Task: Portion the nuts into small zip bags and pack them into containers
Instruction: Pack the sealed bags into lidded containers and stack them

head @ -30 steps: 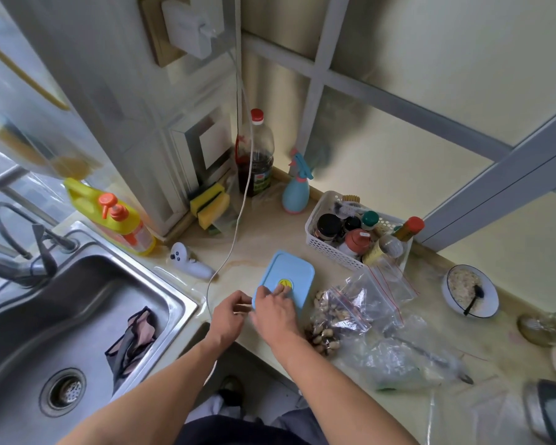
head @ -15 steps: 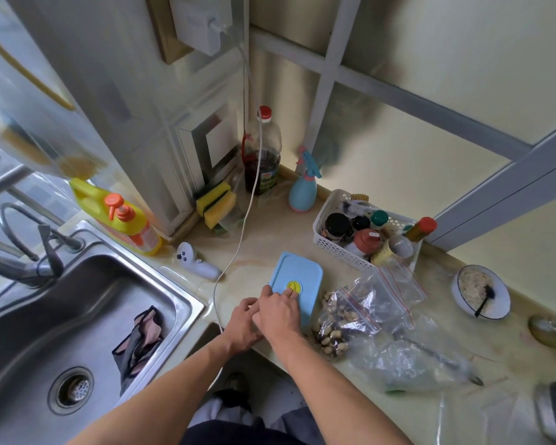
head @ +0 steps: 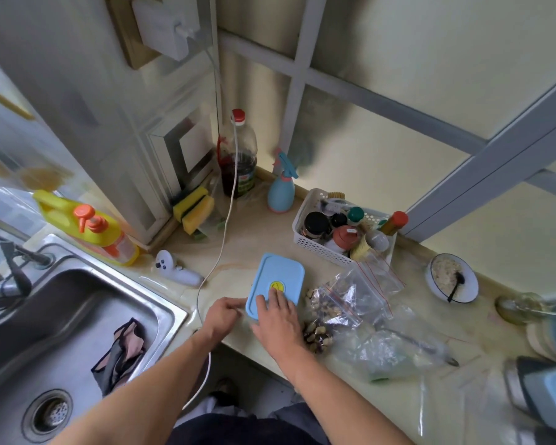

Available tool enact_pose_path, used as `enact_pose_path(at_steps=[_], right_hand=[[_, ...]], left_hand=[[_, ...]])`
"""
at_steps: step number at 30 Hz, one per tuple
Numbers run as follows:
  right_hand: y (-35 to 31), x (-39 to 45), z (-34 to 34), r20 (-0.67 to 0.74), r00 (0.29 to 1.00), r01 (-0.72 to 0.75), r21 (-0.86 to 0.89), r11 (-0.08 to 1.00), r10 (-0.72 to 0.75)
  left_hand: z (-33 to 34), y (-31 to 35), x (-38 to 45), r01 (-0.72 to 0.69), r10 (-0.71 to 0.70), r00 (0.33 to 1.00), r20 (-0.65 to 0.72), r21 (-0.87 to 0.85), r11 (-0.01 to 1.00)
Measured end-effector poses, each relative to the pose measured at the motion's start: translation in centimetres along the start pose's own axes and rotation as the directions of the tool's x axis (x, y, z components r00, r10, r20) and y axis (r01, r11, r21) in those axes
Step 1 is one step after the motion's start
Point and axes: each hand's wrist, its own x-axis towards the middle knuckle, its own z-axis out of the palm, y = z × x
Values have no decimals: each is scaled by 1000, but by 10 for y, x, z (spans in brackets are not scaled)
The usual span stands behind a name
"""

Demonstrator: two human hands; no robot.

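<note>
Right hand (head: pixel 278 319): fingers straight, laid flat on the near end of the blue container lid (head: pixel 276 284); pressing or steadying, not curled round anything.
Left hand (head: pixel 223 316): at the near-left corner of the container, fingers bent toward its edge; whether they pinch the rim or only touch it, cannot tell.
Container position: on the counter (head: pixel 251 252) close to its front edge, directly ahead of both hands, lid on, yellow sticker just beyond the right fingertips.
Key relation: long axis runs away from the person, slightly tilted right; right hand sits on top, left hand beside the near-left edge, so both are at the near short end and equally close. Judgement: any lid opening or seating would start from this near edge.
Nuts (head: pixel 316 334): loose pile just right of the right hand, touching the zip bags (head: pixel 353 293), red-striped, partly filled, rumpled.
Large clear bag (head: pixel 395 351): farther right, slack.
Farther back: white basket (head: pixel 315 247) of jars, beyond the container.
Step, judged: container being closed or opened; portioning unfinished.
</note>
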Motion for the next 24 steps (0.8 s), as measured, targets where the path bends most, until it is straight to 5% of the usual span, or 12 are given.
enact_pose_path(at_steps=[5, 9, 15, 18, 24], right_hand=[[2, -9, 9, -4, 992, 126, -30, 992, -126], [0, -11, 16, -51, 984, 170, -19, 985, -171], [14, -16, 21, -33, 962, 271, 18, 962, -271], [26, -14, 25, -149, 940, 308, -25, 951, -308], [29, 3, 12, -175, 982, 68, -6, 998, -68]], left_hand=[[-9, 46, 14, 132, -102, 989, 105, -337, 932], [0, 83, 26, 57, -2, 984, 181, -304, 951], [-3, 91, 43, -72, 75, 994, -84, 42, 997], [-10, 84, 44, -70, 116, 961, -250, 186, 980], [-15, 75, 24, 143, -181, 859, -479, -115, 983]])
